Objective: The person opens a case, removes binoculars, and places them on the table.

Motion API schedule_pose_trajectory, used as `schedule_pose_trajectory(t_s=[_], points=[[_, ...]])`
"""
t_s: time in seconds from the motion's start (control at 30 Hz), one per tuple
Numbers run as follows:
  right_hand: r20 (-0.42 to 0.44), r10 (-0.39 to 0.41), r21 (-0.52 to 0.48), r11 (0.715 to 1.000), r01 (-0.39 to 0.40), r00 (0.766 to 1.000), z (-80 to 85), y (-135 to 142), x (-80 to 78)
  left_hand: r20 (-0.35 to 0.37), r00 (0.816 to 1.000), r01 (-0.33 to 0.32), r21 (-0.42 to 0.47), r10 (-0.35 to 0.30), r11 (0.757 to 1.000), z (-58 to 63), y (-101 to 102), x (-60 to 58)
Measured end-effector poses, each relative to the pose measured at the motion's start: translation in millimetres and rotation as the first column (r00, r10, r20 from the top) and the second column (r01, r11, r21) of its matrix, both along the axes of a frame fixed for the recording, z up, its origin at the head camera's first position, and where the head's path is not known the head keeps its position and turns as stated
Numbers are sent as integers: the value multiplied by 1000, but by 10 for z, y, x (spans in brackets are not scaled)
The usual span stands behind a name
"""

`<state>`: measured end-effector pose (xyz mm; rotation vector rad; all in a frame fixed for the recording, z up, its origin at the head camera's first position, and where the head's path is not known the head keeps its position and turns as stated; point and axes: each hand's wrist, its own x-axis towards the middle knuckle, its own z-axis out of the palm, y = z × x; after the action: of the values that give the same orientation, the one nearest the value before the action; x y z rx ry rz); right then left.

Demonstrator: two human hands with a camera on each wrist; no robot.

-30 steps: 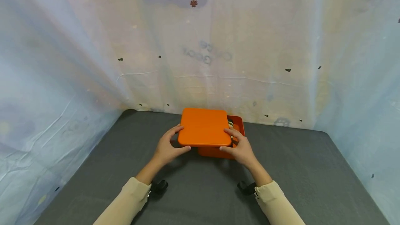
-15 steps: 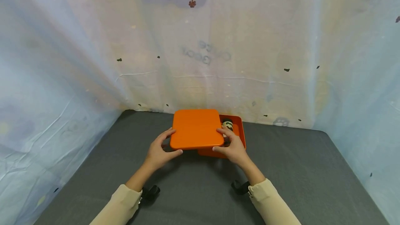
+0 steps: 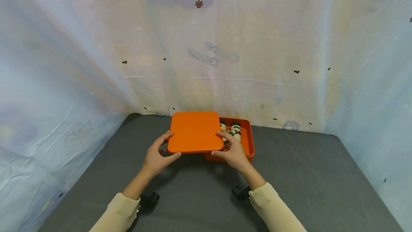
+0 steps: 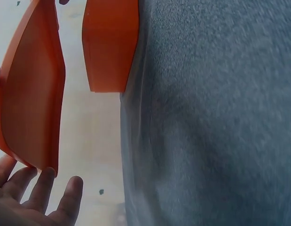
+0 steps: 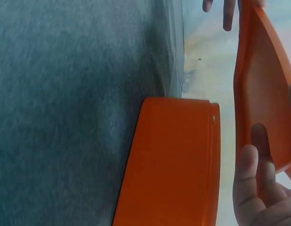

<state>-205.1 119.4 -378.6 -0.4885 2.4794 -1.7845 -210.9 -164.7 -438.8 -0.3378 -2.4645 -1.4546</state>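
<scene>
Both hands hold an orange lid (image 3: 194, 131) by its opposite sides, raised over the table. My left hand (image 3: 157, 158) grips the left edge, thumb at the near corner; my right hand (image 3: 235, 154) grips the right edge. The wrist views show the lid's hollow underside (image 4: 32, 94) and its raised rim. Behind and right of it stands an orange box (image 3: 248, 137), uncovered on its right side, its left part hidden by the lid. Inside lie cream cylinders (image 3: 236, 130) with dark camouflage patches and black ends, partly hidden by my right hand.
A dark grey cloth-covered table (image 3: 305, 182) spreads out under the box. Pale patterned sheeting (image 3: 257, 46) hangs along the back and both sides, close behind the box. A black strap piece (image 3: 240, 192) sticks out at the right wrist.
Both hands have carried the lid to the left, uncovering more of the box and the camouflage-patterned cylinders inside. The box has stayed about where it was.
</scene>
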Motion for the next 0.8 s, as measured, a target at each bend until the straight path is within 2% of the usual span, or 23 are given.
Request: schedule_pose_trajectory(t_s=[0.13,0.4,0.43,0.53,0.63,0.7,0.8], points=[[-7,16,-6,1000,-16,1000,-61,-49,-41,-14,1000,-10,1,10,1000,17,-45,22],[-6,4,-70,998,-5,1000,-377,-141,-206,3,1000,-30,-15,30,999,10,-148,48],[-5,8,-75,997,-8,1000,-394,-151,-214,11,999,-31,-14,31,999,51,-143,76],[8,34,-73,997,-34,999,-281,-191,-140,33,999,-33,-10,33,999,220,-108,190],[21,50,-50,998,-49,999,-137,-236,-47,57,998,-33,0,33,999,323,-101,250],[28,47,-45,998,-45,999,-92,-261,-10,57,998,-30,-3,30,1000,241,-148,205],[32,29,-57,998,-27,999,-180,-290,-54,62,998,-25,-6,25,1000,82,-237,109]])
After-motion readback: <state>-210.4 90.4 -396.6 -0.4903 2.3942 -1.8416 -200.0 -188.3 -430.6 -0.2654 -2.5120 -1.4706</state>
